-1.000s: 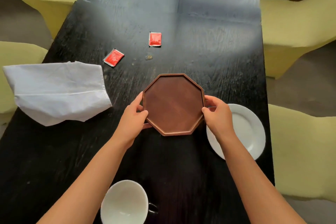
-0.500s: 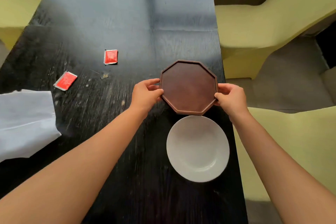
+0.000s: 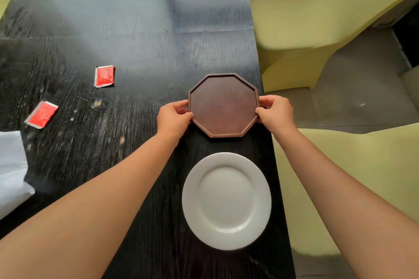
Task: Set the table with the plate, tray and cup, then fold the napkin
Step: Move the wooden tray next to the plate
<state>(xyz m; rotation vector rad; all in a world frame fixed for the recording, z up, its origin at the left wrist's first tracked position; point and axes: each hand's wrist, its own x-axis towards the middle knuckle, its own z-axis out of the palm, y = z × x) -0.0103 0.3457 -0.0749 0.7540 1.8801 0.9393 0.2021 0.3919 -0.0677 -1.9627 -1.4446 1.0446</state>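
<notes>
A brown octagonal wooden tray (image 3: 223, 104) sits near the right edge of the black table (image 3: 136, 41). My left hand (image 3: 173, 118) grips its left rim and my right hand (image 3: 275, 112) grips its right rim. Just nearer to me lies a round white plate (image 3: 226, 200), apart from the tray. A white napkin (image 3: 11, 172) shows partly at the left edge of the view. The cup is out of sight.
Two red sauce packets (image 3: 104, 76) (image 3: 42, 114) lie on the table to the left. Yellow-green chairs (image 3: 306, 13) stand along the right side, with grey floor between them. The table's right edge runs just beside the tray and plate.
The tray, held in both hands, has moved from the table's middle to the right edge, beyond the plate. The view has swung right, so the cup has left it.
</notes>
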